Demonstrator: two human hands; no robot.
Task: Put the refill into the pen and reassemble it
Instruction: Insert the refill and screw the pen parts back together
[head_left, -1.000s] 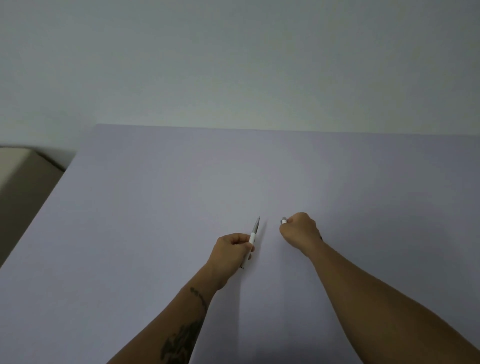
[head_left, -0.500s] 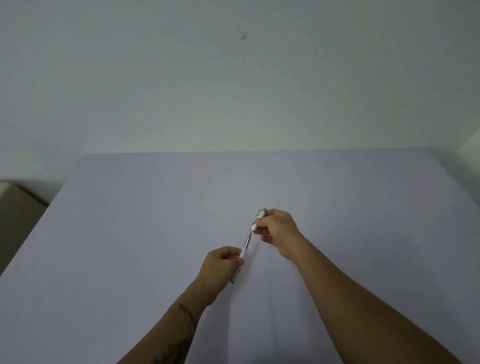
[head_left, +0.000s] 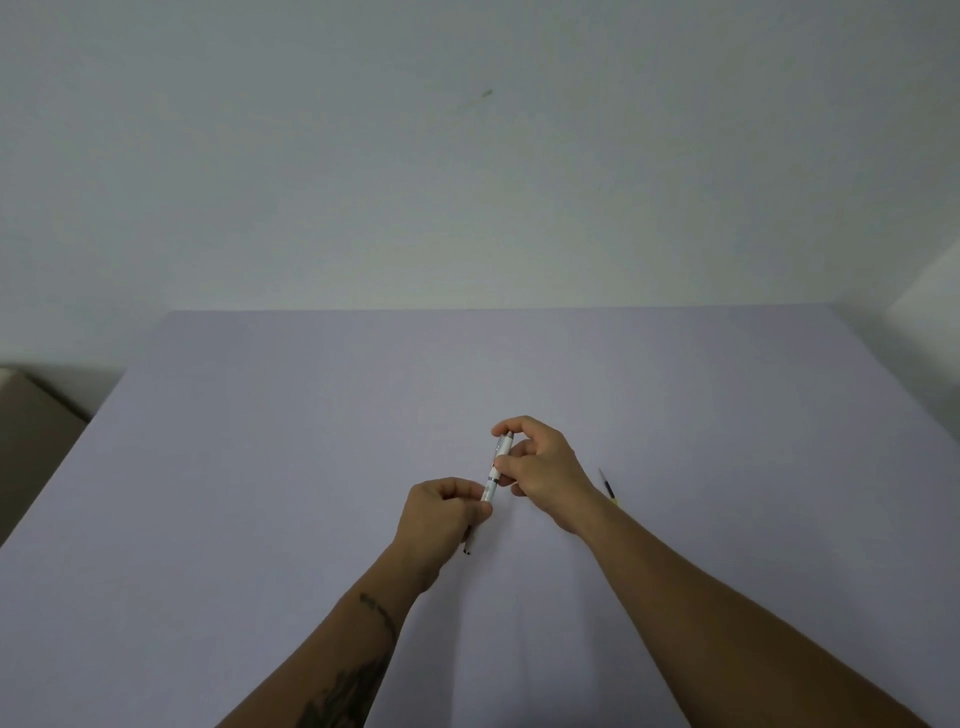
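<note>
A white pen (head_left: 495, 470) with grey bands is held slanted above the lavender table (head_left: 260, 467), and both hands grip it. My left hand (head_left: 441, 517) closes around its lower part, and the pen's dark lower end (head_left: 467, 550) pokes out below the fist. My right hand (head_left: 540, 475) pinches the upper part, with fingertips at the top end. The two halves meet between the hands. A thin dark refill (head_left: 608, 487) with a yellowish end lies flat on the table just right of my right wrist, partly hidden by it.
A pale wall (head_left: 467, 156) rises right behind the table's far edge. A brown box-like object (head_left: 31, 441) stands beside the table at the left. A white corner (head_left: 930, 291) shows at the far right.
My right hand brought the upper pen part over to the lower part held in my left hand, and the two now touch. The view tilted up, bringing the refill on the table into sight.
</note>
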